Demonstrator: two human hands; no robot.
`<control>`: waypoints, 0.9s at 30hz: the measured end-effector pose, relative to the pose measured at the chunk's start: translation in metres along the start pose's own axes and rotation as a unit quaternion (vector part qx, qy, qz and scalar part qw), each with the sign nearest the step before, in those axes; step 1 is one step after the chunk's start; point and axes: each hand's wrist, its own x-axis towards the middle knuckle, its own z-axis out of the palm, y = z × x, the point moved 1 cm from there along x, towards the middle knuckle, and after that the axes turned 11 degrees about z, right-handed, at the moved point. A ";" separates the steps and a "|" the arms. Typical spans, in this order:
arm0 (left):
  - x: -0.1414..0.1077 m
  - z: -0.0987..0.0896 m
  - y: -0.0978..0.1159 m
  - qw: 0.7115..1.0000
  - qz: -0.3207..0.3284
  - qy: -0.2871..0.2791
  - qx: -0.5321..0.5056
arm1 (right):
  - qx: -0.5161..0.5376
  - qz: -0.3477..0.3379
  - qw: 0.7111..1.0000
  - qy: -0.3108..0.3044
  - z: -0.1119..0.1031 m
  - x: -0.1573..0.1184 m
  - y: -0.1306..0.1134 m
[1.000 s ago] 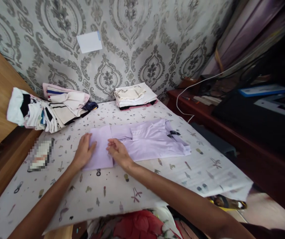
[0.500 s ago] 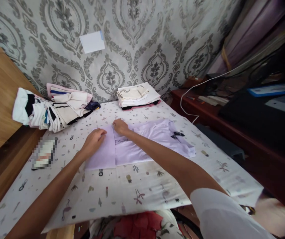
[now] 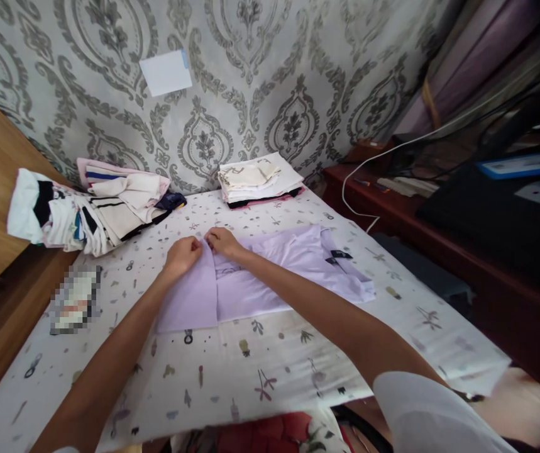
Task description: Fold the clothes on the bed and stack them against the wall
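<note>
A lavender shirt [image 3: 270, 283] lies folded into a long strip on the patterned bed sheet [image 3: 246, 371]. Its left end is turned over in a flat panel, and a black label shows at the right end. At the far edge of that panel, my left hand [image 3: 183, 255] has its fingers closed on the fabric. Close beside it on the right, my right hand [image 3: 222, 242] pinches the same edge near the fold line. The fingertips of both hands are partly hidden. My right forearm crosses over the middle of the shirt.
Folded clothes [image 3: 123, 198] lie in an overlapping row at the back left. A neat stack of folded clothes [image 3: 255, 179] stands by the wall. To the left lies a blurred flat object [image 3: 76, 299]. A white cable [image 3: 345, 182] hangs over the dark red furniture [image 3: 378, 195] at right.
My left hand has moved in next to my right hand and its fingers have closed on the shirt's far edge. My right hand has shifted slightly left.
</note>
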 end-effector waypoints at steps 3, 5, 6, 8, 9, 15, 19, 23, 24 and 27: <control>-0.001 -0.002 -0.006 0.997 0.003 0.017 -0.074 | 0.074 0.036 0.996 -0.023 0.002 0.001 0.002; -0.002 -0.002 -0.002 0.998 -0.003 0.017 -0.054 | 0.111 0.054 0.992 -0.032 0.004 0.002 0.003; -0.002 -0.001 0.001 0.999 -0.011 0.013 -0.030 | 0.126 0.059 0.990 -0.034 0.004 0.002 0.004; -0.003 0.001 0.006 0.999 -0.029 0.010 0.011 | 0.149 0.066 0.986 -0.041 0.004 0.001 0.004; -0.003 0.001 0.007 0.999 -0.035 0.013 0.016 | 0.156 0.069 0.984 -0.044 0.004 0.000 0.005; -0.004 0.000 -0.011 0.981 -0.023 -0.006 -0.192 | 0.156 0.067 0.983 -0.062 -0.003 -0.009 0.002; -0.007 -0.003 -0.015 0.964 -0.048 -0.006 -0.262 | 0.135 0.070 0.987 -0.059 -0.006 -0.010 0.000; -0.009 -0.005 -0.005 0.979 -0.021 0.008 -0.203 | 0.132 0.093 0.986 -0.051 -0.001 -0.009 -0.003; -0.009 -0.005 -0.003 0.984 -0.011 0.011 -0.175 | 0.137 0.097 0.984 -0.053 0.001 -0.010 -0.005; -0.009 -0.003 -0.002 0.995 -0.010 0.013 -0.094 | 0.160 0.110 0.978 -0.071 0.004 -0.015 -0.008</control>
